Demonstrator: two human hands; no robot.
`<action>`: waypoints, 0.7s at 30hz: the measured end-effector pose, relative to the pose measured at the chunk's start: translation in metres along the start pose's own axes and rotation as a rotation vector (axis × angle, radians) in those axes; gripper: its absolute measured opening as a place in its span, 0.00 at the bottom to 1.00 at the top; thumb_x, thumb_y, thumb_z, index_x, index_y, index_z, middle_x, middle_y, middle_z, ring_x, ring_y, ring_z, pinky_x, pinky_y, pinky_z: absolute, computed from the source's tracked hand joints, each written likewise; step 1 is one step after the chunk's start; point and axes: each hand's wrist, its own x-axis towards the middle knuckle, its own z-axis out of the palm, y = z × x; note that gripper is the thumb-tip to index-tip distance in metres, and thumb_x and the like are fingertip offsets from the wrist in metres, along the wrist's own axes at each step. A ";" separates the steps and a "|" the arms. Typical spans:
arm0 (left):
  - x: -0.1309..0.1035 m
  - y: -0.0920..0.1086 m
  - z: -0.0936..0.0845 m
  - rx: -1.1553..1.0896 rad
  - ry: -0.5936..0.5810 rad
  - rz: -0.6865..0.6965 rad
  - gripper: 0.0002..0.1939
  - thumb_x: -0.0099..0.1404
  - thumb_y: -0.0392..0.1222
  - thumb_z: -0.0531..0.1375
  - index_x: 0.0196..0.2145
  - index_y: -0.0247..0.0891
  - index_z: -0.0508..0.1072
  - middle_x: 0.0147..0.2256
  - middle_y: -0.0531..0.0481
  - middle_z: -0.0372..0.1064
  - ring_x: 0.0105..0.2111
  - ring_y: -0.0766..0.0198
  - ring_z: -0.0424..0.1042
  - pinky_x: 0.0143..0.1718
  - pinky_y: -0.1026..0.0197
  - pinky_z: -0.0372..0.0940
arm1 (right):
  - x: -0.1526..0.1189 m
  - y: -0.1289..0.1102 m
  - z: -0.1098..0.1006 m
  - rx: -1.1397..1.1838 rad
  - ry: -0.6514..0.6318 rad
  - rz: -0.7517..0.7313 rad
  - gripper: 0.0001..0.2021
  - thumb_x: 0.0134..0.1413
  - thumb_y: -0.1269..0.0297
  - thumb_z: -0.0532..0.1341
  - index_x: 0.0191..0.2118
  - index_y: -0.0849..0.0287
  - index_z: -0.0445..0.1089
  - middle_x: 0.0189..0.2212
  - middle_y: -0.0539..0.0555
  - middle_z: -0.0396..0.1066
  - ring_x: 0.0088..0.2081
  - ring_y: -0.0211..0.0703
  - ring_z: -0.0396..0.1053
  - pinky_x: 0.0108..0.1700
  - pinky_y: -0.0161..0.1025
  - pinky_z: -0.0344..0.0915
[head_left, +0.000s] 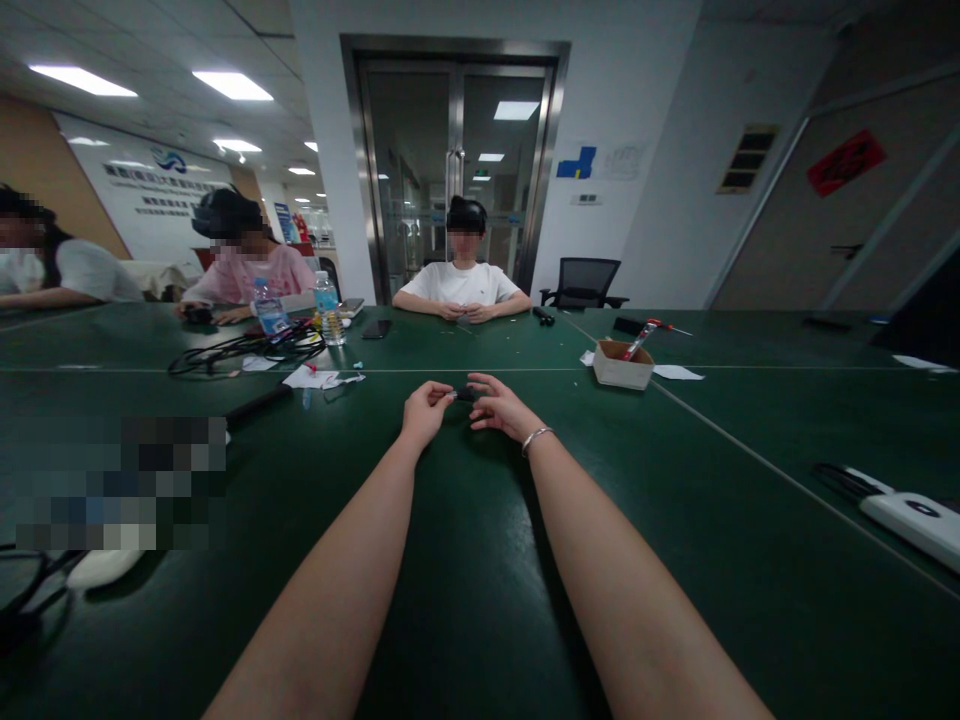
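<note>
In the head view my left hand (pixel 425 412) is closed in a pinch around the silvery end of a small dark object (pixel 466 394). The object is too small and blurred for me to tell its kind. My right hand (pixel 507 409), with a silver bangle at its wrist, is on the other side of it. Its fingers are apart and slightly curved around the object's dark end; whether they touch it I cannot tell. Both forearms reach forward over the dark green table (pixel 480 560).
An open cardboard box (pixel 624 370) holding a red-and-clear item stands right of my hands. Left are water bottles (pixel 328 312), black cables (pixel 247 345) and paper scraps (pixel 315 378). A white power strip (pixel 911 520) lies far right. A person (pixel 463 285) sits opposite; others sit left.
</note>
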 end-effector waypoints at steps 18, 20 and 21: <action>0.000 -0.003 0.001 -0.013 -0.022 -0.016 0.08 0.55 0.37 0.60 0.35 0.38 0.72 0.29 0.51 0.72 0.31 0.65 0.71 0.37 0.61 0.65 | 0.001 0.002 0.001 0.019 0.039 0.033 0.06 0.57 0.69 0.59 0.41 0.62 0.64 0.24 0.53 0.72 0.17 0.31 0.67 0.25 0.34 0.73; 0.000 -0.004 0.001 -0.039 -0.037 -0.043 0.07 0.57 0.40 0.60 0.35 0.39 0.71 0.25 0.52 0.71 0.29 0.65 0.71 0.36 0.61 0.65 | 0.000 0.002 0.000 0.039 0.024 0.035 0.07 0.56 0.71 0.59 0.41 0.62 0.64 0.25 0.53 0.73 0.18 0.31 0.67 0.26 0.34 0.73; 0.000 -0.004 0.001 -0.052 -0.045 -0.062 0.07 0.57 0.42 0.59 0.34 0.38 0.71 0.24 0.52 0.71 0.28 0.64 0.71 0.35 0.61 0.65 | 0.000 0.002 0.000 0.049 0.019 0.036 0.07 0.56 0.72 0.59 0.41 0.62 0.65 0.25 0.54 0.73 0.19 0.31 0.68 0.26 0.34 0.73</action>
